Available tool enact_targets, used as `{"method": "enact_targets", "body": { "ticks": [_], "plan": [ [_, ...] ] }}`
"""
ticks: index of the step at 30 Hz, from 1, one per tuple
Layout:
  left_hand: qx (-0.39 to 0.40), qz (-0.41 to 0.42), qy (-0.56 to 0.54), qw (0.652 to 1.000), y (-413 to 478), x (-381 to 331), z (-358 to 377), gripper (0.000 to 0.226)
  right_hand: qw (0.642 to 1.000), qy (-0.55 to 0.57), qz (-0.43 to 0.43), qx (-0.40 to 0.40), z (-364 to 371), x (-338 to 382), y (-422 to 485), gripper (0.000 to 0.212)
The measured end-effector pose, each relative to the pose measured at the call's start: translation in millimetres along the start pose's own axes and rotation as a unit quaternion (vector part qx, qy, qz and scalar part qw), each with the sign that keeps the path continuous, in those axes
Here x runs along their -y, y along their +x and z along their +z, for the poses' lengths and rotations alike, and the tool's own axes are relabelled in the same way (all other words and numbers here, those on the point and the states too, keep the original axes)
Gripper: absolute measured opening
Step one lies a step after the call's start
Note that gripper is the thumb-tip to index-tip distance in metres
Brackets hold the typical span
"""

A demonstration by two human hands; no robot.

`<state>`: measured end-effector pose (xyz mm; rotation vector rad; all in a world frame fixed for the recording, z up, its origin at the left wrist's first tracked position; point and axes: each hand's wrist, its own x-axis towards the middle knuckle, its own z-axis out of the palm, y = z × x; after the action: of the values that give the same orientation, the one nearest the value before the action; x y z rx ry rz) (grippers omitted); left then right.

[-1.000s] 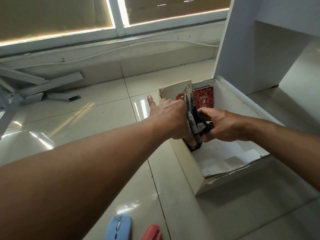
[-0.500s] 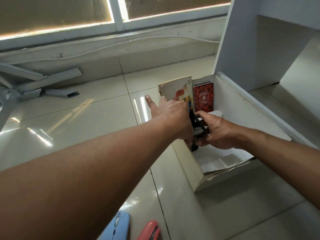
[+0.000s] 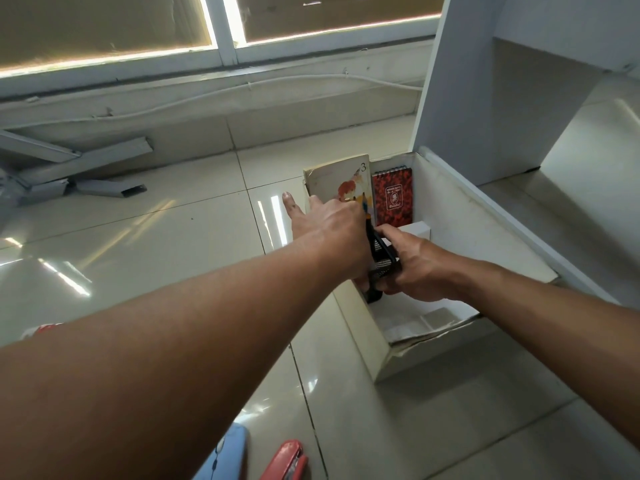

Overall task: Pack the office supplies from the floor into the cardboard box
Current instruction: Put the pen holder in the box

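Box: cardboard box (image 3: 360, 327) right of centre holds pale book (image 3: 341, 181), red notebook (image 3: 393, 195) upright | Hands: your left hand (image 3: 332, 230) and right hand (image 3: 419, 268) clasp black mesh holder (image 3: 382, 258) inside box | Hidden: holder mostly covered; blue mouse (image 3: 225, 459), red stapler (image 3: 287, 460) cut off at bottom edge on floor (image 3: 138, 237)

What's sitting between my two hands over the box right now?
In the head view, the black mesh pen holder sits gripped between left hand and right hand, over the cardboard box.

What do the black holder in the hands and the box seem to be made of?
The black holder looks like matte metal mesh: a fine grid of holes shows between the left hand and right hand. The box looks like plain cardboard, whitish and dull, with a frayed, creased near edge.
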<state>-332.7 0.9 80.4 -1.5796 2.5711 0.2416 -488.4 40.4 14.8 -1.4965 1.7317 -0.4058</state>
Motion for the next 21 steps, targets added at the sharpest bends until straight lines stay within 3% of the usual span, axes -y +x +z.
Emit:
{"method": "enact_targets", "body": {
  "ticks": [3,5,10,13,15,18,21],
  "plan": [
    [-0.005,0.019,-0.017,1.0,-2.6,3.4,-1.1,0.078,0.998,-0.008,0.039,0.04,-13.5,16.9,-7.2,0.099],
    [-0.017,0.022,-0.067,0.997,-5.0,10.9,-7.9,0.065,0.996,-0.056,0.04,0.054,-29.6,38.1,-9.6,0.105],
    [-0.101,0.006,-0.139,0.985,-13.0,50.3,-48.5,0.062,0.976,-0.211,-0.011,-0.056,-63.6,110.9,-12.0,0.083],
    [-0.13,-0.01,-0.157,0.979,-21.8,91.5,-67.7,0.086,0.971,-0.208,-0.073,-0.095,-57.4,151.9,-12.0,0.069],
    [-0.142,-0.026,-0.147,0.979,-32.3,123.9,-73.0,0.082,0.959,-0.216,-0.135,-0.124,-37.9,175.2,-11.0,0.057],
    [-0.122,-0.059,-0.119,0.984,-55.5,170.7,-65.1,0.071,0.948,-0.221,-0.194,-0.124,10.9,203.1,-7.2,0.041],
    [-0.073,-0.106,-0.127,0.984,-83.6,209.4,-35.9,0.068,0.948,-0.237,-0.202,-0.065,70.4,214.6,4.6,0.035]
  ]
}}
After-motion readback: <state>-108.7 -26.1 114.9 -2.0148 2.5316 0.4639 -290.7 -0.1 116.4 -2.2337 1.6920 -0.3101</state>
